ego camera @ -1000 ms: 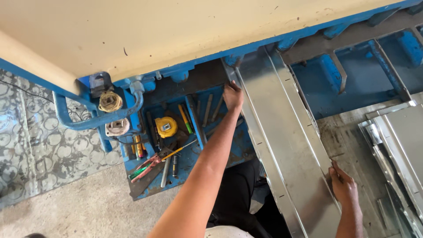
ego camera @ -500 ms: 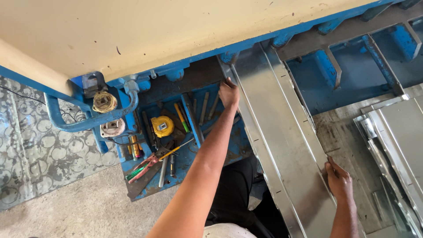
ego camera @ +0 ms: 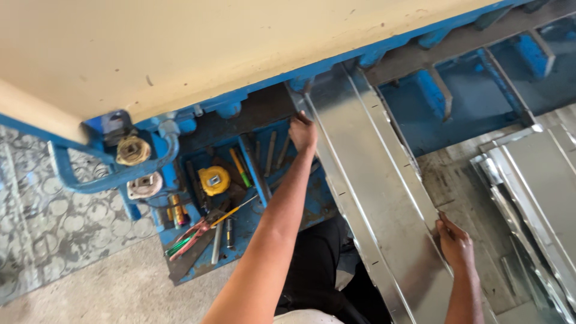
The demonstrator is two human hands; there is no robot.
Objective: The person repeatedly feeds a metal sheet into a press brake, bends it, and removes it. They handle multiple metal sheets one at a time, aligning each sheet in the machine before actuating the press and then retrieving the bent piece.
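Note:
A long folded sheet-metal panel point(ego camera: 372, 180) with bent edges lies slanted across a blue machine frame point(ego camera: 432, 90). My left hand point(ego camera: 303, 133) grips the panel's left edge near its far end. My right hand point(ego camera: 454, 240) holds the panel's right edge closer to me. The far end of the panel runs under a cream-coloured machine top point(ego camera: 210, 48).
A blue tool tray point(ego camera: 180, 240) to the left holds a yellow tape measure point(ego camera: 214, 180), pliers with red handles point(ego camera: 189, 237), punches and screwdrivers. A blue pipe handle point(ego camera: 114, 180) curves at the left. More sheet-metal panels point(ego camera: 534, 198) are stacked at the right. Patterned floor at far left.
The view has drifted a little; both hands keep their hold on the panel's edges and the panel has barely shifted.

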